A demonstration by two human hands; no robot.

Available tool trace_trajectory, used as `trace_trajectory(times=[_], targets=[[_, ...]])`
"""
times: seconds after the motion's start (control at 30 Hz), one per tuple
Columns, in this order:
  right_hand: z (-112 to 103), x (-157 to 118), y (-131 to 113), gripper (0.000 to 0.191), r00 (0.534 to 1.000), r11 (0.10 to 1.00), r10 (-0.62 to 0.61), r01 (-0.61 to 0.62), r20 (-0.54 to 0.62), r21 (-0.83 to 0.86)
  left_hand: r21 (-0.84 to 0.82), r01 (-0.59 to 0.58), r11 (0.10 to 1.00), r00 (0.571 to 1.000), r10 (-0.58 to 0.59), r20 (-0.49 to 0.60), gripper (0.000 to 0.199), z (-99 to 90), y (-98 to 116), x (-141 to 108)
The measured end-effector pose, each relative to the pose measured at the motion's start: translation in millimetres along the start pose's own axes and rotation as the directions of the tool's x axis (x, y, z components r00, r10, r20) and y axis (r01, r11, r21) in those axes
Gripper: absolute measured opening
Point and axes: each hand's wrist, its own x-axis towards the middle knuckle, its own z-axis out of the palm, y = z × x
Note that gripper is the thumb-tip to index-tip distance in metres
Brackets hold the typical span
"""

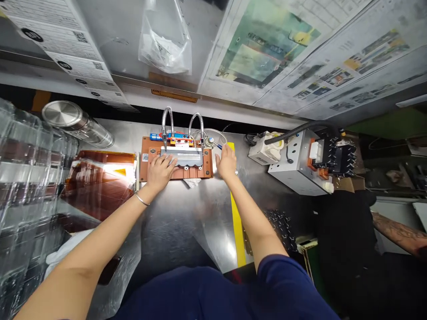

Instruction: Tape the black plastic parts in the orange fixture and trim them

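Note:
My left hand (162,171) lies over the left end of a brown fixture board (203,174), fingers stretched out and touching the front edge of a grey block (183,157) with a scalloped lower edge. Two flexible metal hoses (196,116) arch down toward the block from behind. My right hand (227,162) is closed just right of the board, around a thin stick-like tool with a dark blue shaft (216,144). The tool's pale tip meets a small round container (209,141) at the board's back right corner. The exact kind of tool is too small to make out.
Left stand a steel flask (78,122), amber sheets (100,182) and stacked clear plastic trays (26,191). Yellow tape (237,222) runs along the metal bench. To the right are a white box-shaped device (293,164), black clip-like parts (282,226) and another person's forearm (400,231).

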Motion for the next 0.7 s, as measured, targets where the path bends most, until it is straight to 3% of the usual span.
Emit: trace_trajectory(times=[0.07, 0.17, 0.3, 0.47, 0.57, 0.63, 0.7], targets=[[-11.5, 21.0, 15.2, 0.047, 0.987, 0.986, 0.081, -0.059, 0.138, -0.156, -0.013, 0.014, 1.0, 1.0, -0.014, -0.004, 0.029, 1.5, -0.4, 0.0], [-23.1, 41.2, 29.2, 0.041, 0.958, 0.971, 0.086, -0.018, 0.274, -0.239, 0.009, 0.023, 1.0, 1.0, -0.023, -0.007, 0.031, 3.5, -0.6, -2.2], [-35.5, 63.1, 39.1, 0.031, 0.962, 0.958, 0.067, 0.011, 0.263, -0.285, 0.05, 0.002, 0.999, 1.0, -0.002, -0.009, 0.033, 5.1, -1.5, -3.5], [-46.9, 72.1, 29.2, 0.031, 0.964, 0.937, 0.222, -0.169, 0.148, -0.305, 0.007, 0.008, 1.0, 1.0, -0.008, -0.03, 0.032, -0.4, -0.1, -4.6], [-44.3, 44.9, 3.4, 0.03, 0.96, 0.946, 0.234, -0.19, 0.15, -0.261, -0.019, 0.195, 0.981, 0.97, -0.196, -0.142, 0.043, -10.4, 4.2, -1.2], [-38.5, 22.6, -13.7, 0.032, 0.963, 0.972, 0.177, -0.139, 0.201, -0.19, -0.014, 0.408, 0.913, 0.896, -0.403, -0.187, 0.056, -17.9, 8.6, 4.4], [-32.1, 11.2, -22.1, 0.031, 0.961, 0.99, 0.119, -0.096, 0.251, -0.103, 0.015, 0.559, 0.829, 0.821, -0.552, -0.145, 0.062, -24.7, 13.5, 11.3]])
